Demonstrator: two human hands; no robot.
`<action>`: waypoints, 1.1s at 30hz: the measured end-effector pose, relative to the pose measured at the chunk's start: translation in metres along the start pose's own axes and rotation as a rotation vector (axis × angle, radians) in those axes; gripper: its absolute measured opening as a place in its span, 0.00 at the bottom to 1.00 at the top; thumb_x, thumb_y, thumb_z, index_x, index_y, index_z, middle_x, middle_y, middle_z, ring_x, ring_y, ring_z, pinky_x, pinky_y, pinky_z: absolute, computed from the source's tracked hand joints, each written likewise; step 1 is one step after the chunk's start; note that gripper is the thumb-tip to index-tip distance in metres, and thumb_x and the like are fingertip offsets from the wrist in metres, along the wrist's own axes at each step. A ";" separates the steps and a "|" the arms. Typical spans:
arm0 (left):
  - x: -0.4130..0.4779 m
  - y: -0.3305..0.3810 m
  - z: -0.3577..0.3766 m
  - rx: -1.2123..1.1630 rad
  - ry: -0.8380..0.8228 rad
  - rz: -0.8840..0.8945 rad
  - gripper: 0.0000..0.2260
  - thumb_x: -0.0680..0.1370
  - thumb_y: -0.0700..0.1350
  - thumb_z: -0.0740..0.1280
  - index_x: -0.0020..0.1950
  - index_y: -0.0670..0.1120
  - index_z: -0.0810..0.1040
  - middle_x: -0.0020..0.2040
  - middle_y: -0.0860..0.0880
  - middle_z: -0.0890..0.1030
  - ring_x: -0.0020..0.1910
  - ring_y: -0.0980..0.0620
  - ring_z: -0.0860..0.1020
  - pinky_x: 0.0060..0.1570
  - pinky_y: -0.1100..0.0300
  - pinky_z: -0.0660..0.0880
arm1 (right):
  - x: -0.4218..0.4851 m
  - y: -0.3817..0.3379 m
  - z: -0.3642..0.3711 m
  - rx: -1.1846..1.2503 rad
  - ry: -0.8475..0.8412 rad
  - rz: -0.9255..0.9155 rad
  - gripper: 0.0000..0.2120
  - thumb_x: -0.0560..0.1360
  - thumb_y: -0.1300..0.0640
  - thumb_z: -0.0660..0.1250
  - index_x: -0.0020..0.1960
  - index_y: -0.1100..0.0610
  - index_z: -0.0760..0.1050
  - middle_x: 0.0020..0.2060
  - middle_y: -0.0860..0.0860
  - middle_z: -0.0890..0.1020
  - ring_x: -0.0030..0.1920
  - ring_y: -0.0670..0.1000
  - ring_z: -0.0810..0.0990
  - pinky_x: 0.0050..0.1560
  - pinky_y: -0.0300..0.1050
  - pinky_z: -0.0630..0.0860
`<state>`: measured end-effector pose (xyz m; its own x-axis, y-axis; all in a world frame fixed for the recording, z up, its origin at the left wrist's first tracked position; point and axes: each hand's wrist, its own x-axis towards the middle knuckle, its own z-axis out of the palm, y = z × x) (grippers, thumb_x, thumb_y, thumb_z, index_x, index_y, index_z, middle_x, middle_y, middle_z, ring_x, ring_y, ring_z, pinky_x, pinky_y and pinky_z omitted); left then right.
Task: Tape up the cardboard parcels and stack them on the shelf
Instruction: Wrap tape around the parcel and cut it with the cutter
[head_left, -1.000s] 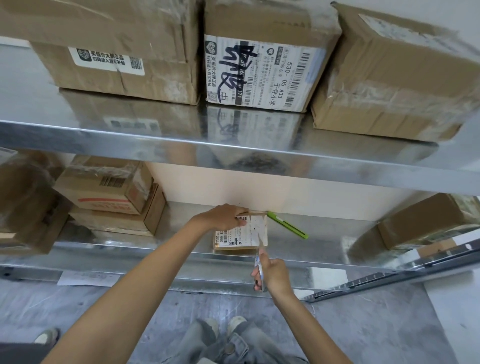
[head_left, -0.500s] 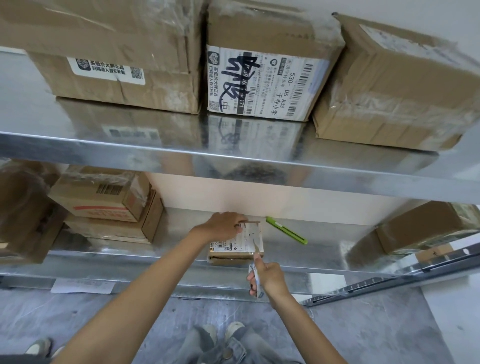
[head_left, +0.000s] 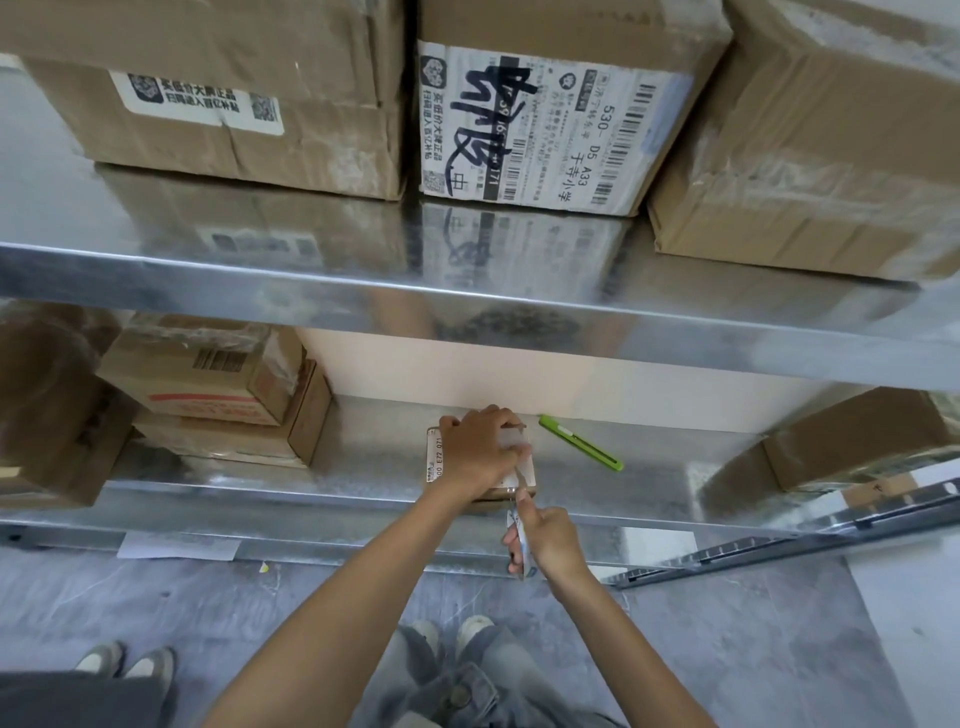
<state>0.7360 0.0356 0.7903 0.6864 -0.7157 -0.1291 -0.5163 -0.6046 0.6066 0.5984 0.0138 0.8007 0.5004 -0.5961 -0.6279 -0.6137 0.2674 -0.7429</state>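
Since the earlier frame the left hand (head_left: 480, 452) has slid from the small parcel's back edge to lie across its top, fingers spread and pressing down, and the right hand has closed in on the near right corner. The small parcel (head_left: 435, 457) sits near the front of the lower shelf (head_left: 363, 467), its label showing left of that hand. The right hand (head_left: 550, 538) is curled round a thin pale tool (head_left: 522, 545) with its tip at the corner; whether it is a cutter or scissors I cannot tell. This looks like the taping step, probably trimming the tape end. The next move would call for a clean cut while the parcel is held steady, then smoothing the end flat. A green cutter (head_left: 581, 443) lies just to the right. The shelf is shiny metal, with stacked parcels (head_left: 208, 379) at its left, another parcel (head_left: 852, 436) at its right, the upper shelf (head_left: 311, 280) above it and a grey floor (head_left: 156, 603) below.
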 end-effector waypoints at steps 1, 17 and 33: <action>0.000 0.002 0.001 0.001 0.024 -0.008 0.08 0.74 0.56 0.66 0.51 0.56 0.78 0.50 0.59 0.78 0.54 0.56 0.75 0.53 0.53 0.57 | 0.000 -0.001 0.000 0.004 -0.002 0.009 0.29 0.81 0.47 0.58 0.28 0.65 0.75 0.16 0.54 0.73 0.16 0.49 0.72 0.20 0.38 0.72; -0.043 -0.036 -0.016 0.715 -0.273 0.306 0.44 0.76 0.65 0.60 0.79 0.45 0.39 0.78 0.42 0.37 0.78 0.40 0.42 0.71 0.35 0.46 | 0.000 -0.004 -0.005 -0.001 -0.043 0.011 0.30 0.80 0.44 0.57 0.28 0.64 0.75 0.18 0.55 0.74 0.18 0.51 0.74 0.24 0.39 0.73; 0.000 -0.028 -0.052 0.236 -0.447 0.086 0.23 0.80 0.60 0.58 0.75 0.58 0.63 0.69 0.49 0.73 0.64 0.45 0.73 0.56 0.56 0.69 | -0.028 -0.013 -0.014 0.032 -0.016 -0.263 0.29 0.82 0.48 0.53 0.27 0.60 0.72 0.17 0.51 0.68 0.20 0.51 0.69 0.27 0.40 0.71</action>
<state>0.7772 0.0713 0.8144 0.3770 -0.8146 -0.4407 -0.6982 -0.5626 0.4427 0.5838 0.0168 0.8313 0.6501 -0.6363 -0.4153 -0.4415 0.1285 -0.8880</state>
